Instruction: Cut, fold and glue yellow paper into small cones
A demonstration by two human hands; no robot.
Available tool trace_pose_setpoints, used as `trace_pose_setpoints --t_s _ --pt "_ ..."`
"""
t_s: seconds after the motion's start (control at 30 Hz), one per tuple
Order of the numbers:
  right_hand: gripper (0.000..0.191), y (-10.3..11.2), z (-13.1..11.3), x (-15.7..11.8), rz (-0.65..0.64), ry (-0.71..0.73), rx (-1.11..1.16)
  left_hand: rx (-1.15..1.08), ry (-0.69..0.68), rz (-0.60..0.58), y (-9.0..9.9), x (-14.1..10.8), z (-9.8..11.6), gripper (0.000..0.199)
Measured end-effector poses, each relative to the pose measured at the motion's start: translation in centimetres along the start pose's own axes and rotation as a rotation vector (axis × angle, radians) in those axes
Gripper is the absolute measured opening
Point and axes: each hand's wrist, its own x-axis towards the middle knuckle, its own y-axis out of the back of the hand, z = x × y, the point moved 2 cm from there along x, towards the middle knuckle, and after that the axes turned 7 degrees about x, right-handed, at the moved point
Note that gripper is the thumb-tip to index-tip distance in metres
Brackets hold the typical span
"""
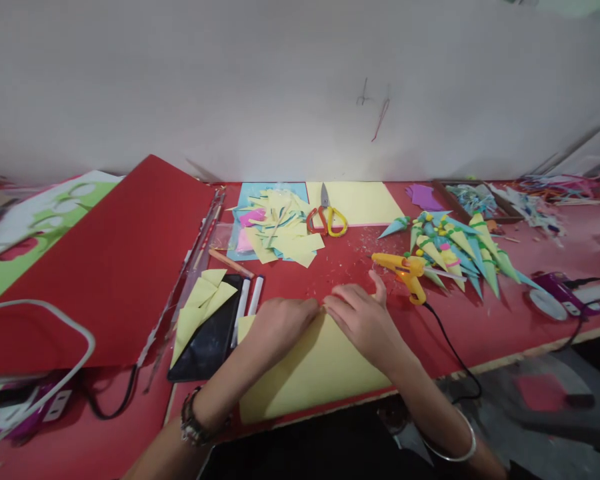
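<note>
Both left hand (285,323) and right hand (363,320) are resting curled at twelve o'clock on yellow sheet (320,380); any pinch is hiding; light, even pressing is seeming best.

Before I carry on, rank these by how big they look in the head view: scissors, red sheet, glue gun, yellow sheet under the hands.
1. Red sheet
2. Yellow sheet, partly covered
3. Glue gun
4. Scissors, also farther away, so their real size is unsure
</note>
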Motion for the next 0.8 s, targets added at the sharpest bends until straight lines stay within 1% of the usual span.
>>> trace_pose_setpoints --t_s 0.07,0.13,0.2,0.33,0.43,0.53,0.63,0.73,0.8 --pt "0.024 -1.2 0.5 -0.5 -0.108 -0.013 0.006 -0.025 -0.024 -0.016 -1.1 0.7 0.8 0.023" --pt "0.024 -2.5 1.3 -1.1 -0.206 -0.028 -0.009 -0.032 -0.036 -0.022 -2.1 1.2 1.4 0.023" --pt "0.023 -3.5 2.3 -1.6 -0.251 -0.040 -0.026 -0.023 -0.038 -0.022 -2.8 1.5 1.8 0.023" --pt "0.024 -4.5 3.8 -2.4 -0.257 -0.083 -0.066 0.009 -0.031 -0.007 -3.5 1.3 1.2 0.019" --pt "0.025 -5.0 4.3 -2.2 -0.255 -0.108 -0.112 0.042 -0.024 0.017 -3.2 0.8 0.1 0.019" --pt "0.026 -5.5 4.3 -1.2 -0.262 -0.110 -0.161 0.082 -0.018 0.055 -2.7 0.3 -0.4 0.024" --pt "0.022 -6.2 4.1 0.2 -0.273 -0.090 -0.203 0.098 -0.063 0.101 -2.9 -0.1 0.2 0.033" --pt "0.018 -6.7 4.0 1.5 -0.281 -0.068 -0.225 0.077 -0.169 0.124 -4.1 -0.4 1.4 0.033" --pt "0.017 -6.8 4.0 2.1 -0.287 -0.058 -0.233 0.060 -0.211 0.125 -5.1 -0.5 1.9 0.035"
